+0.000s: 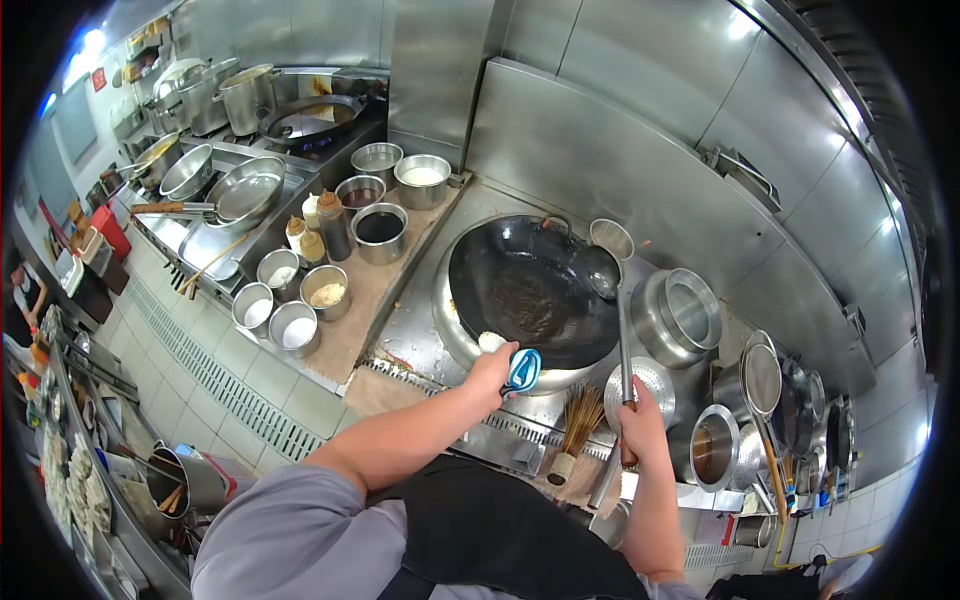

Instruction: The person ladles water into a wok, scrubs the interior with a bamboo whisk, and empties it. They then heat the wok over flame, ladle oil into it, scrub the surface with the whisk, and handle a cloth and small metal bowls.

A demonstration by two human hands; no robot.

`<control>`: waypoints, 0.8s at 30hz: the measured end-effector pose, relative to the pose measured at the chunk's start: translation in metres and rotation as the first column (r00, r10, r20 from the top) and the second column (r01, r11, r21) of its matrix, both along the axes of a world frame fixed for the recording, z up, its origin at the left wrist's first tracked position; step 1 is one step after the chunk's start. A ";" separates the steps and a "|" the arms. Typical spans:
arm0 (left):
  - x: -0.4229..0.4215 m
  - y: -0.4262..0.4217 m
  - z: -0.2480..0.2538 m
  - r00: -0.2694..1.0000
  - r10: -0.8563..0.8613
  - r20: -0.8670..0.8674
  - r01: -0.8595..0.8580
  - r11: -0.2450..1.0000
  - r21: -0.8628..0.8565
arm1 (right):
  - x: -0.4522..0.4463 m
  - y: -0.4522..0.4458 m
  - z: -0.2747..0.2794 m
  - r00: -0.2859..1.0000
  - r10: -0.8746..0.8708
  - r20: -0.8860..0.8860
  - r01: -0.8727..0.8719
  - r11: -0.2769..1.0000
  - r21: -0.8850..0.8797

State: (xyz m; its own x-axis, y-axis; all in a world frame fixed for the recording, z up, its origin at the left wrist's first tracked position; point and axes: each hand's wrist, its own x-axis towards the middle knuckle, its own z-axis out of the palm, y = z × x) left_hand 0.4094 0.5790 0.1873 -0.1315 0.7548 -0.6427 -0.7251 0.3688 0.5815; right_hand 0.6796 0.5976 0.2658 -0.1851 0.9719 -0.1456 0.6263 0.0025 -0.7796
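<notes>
1. Our left hand (490, 376) has its fingers closed on a blue-and-white cloth (523, 370) at the wok's (478, 272) near rim.
2. Our right hand (643, 422) wraps its fingers around the ladle (625, 345), bowl at the wok's right edge.
3. The wok sits on our stove (408, 322).

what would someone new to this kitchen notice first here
The big black wok in the middle draws the eye first. At its near edge the left hand holds what looks like a blue cloth; the right hand grips a ladle at the wok's right side. Squeeze bottles stand to the left.
</notes>
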 end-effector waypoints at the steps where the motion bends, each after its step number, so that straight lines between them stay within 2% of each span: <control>1: -0.001 0.000 0.003 1.000 -0.012 -0.027 0.012 1.000 -0.003 | 0.006 0.003 -0.002 1.000 0.005 0.001 -0.005 1.000 0.003; 4: 0.000 0.006 -0.002 0.995 -0.036 -0.092 0.033 0.999 -0.033 | 0.011 0.001 -0.002 0.999 0.022 -0.034 -0.024 0.998 -0.052; 6: 0.000 0.009 -0.011 0.988 -0.062 -0.140 0.053 0.997 -0.063 | 0.006 -0.013 0.010 0.995 0.028 -0.099 -0.048 0.977 -0.208; 8: 0.003 0.009 -0.014 0.984 -0.094 -0.151 0.088 0.995 -0.046 | 0.004 -0.024 0.004 0.946 -0.052 -0.319 -0.077 0.923 -0.377; 10: 0.005 0.009 -0.014 0.978 -0.121 -0.167 0.117 0.992 -0.036 | -0.013 -0.031 0.011 0.799 -0.194 -0.569 -0.192 0.815 -0.547; 12: 0.002 0.005 -0.021 0.985 -0.149 -0.087 0.153 0.988 0.034 | -0.022 -0.015 -0.009 0.478 -0.450 -0.754 -0.390 0.661 -0.642; 14: -0.002 -0.003 -0.029 0.974 -0.227 0.009 0.225 0.970 0.094 | -0.034 0.011 -0.038 0.364 -0.495 -0.789 -0.467 0.636 -0.614; 15: -0.006 -0.010 -0.032 0.959 -0.278 0.054 0.270 0.955 0.121 | -0.047 0.020 -0.048 0.461 -0.434 -0.774 -0.349 0.713 -0.608; 16: -0.009 -0.021 -0.028 0.950 -0.308 0.060 0.299 0.946 0.123 | -0.063 0.014 -0.046 0.653 -0.299 -0.695 -0.220 0.804 -0.553; 17: -0.012 -0.033 -0.024 0.939 -0.338 0.064 0.328 0.936 0.125 | -0.079 0.008 -0.045 0.826 -0.196 -0.529 -0.100 0.872 -0.479; 18: -0.017 -0.043 -0.026 0.936 -0.345 0.072 0.335 0.935 0.116 | -0.076 0.010 -0.060 0.928 -0.031 -0.372 -0.087 0.951 -0.297; 19: -0.021 -0.053 -0.029 0.933 -0.351 0.081 0.342 0.934 0.106 | -0.073 0.012 -0.075 0.991 0.074 -0.112 -0.085 0.992 -0.096; 20: -0.030 -0.067 -0.035 0.927 -0.363 0.097 0.354 0.930 0.102 | -0.070 0.013 -0.090 0.985 0.074 0.154 -0.089 0.992 0.091; 22: -0.049 -0.093 -0.044 0.899 -0.413 0.142 0.398 0.909 0.125 | -0.044 0.007 -0.057 0.900 0.009 0.436 -0.025 0.999 0.029; 24: -0.054 -0.113 -0.051 0.883 -0.437 0.169 0.416 0.898 0.146 | -0.019 0.003 -0.042 0.887 0.033 0.460 -0.061 0.997 0.046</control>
